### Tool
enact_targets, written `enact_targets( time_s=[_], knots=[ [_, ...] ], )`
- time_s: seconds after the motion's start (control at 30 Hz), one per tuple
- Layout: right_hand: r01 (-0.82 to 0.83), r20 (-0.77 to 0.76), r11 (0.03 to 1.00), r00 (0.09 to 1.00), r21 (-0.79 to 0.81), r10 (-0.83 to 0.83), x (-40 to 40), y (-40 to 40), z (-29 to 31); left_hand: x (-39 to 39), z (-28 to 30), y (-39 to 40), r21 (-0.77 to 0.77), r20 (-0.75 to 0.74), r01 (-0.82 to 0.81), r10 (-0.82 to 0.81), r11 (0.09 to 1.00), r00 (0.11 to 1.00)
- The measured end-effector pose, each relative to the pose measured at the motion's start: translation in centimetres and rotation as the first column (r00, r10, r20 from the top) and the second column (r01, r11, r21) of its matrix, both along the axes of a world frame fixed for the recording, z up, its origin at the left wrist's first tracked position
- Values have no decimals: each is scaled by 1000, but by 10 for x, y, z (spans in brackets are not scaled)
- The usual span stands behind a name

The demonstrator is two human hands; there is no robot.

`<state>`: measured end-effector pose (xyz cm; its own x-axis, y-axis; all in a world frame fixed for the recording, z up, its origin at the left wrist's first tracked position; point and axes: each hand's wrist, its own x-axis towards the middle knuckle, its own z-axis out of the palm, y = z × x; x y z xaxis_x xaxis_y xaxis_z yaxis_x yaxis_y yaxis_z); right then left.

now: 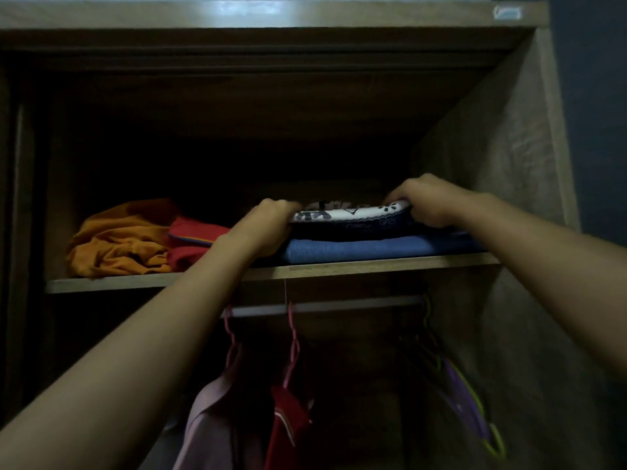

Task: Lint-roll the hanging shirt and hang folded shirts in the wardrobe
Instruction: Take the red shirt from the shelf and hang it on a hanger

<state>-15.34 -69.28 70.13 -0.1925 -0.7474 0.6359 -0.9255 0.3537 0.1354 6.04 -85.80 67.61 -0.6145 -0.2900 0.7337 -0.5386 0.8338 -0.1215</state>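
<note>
Fingers of the right hand are curled over the right end of the white patterned folded shirt, and the left hand pinches its left end, thumb side hidden under the fold, so how deep either grip reaches cannot be told. The shirt sits on top of a stack on the wardrobe shelf, with a dark folded layer directly beneath it and a blue folded shirt at the bottom, its front edge right at the shelf lip. The main risk, as I judge it, is that the hands have caught the dark layer too, or that friction drags the lower pieces forward, tipping them off the shelf onto the hangers on the rail below. Gripping only the ends could also let the middle sag and the fold fall open. The left forearm lies close to the red garment and the crumpled orange cloth beside the stack, and a sideways pull might sweep them out
</note>
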Motion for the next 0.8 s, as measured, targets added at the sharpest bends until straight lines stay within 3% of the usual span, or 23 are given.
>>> enact_targets(
  time_s=[0.13,0.23,0.33,0.4,0.47,0.53,0.6,0.7,0.8],
  knots=[
    [148,-43,989,988,-9,-148,-11,28,-1,-26,7,18,76,110,57,-65,995,992],
    [175,-44,981,984,84,-172,-4,32,-13,-33,8,24,146,241,-50,13,988,971],
    [201,11,974,979,101,-203,8,36,-15,-25,13,31,352,268,-112,15,929,963],
    [206,38,974,977,94,-210,12,34,-10,-21,19,37,477,240,-67,-56,876,969],
    [144,81,989,986,21,-145,15,28,-3,-26,26,41,462,119,46,-113,886,986],
    [45,218,997,976,-61,-30,18,19,2,-37,29,40,395,-11,100,-104,913,994],
    [48,285,999,957,-7,-44,15,8,0,-48,24,34,421,26,31,-46,906,999],
    [204,236,960,940,192,-247,2,-9,-10,-56,12,14,556,195,-118,9,823,981],
    [219,237,948,932,232,-273,-1,-13,-7,-57,12,1,592,202,-148,32,792,979]
  ],
)
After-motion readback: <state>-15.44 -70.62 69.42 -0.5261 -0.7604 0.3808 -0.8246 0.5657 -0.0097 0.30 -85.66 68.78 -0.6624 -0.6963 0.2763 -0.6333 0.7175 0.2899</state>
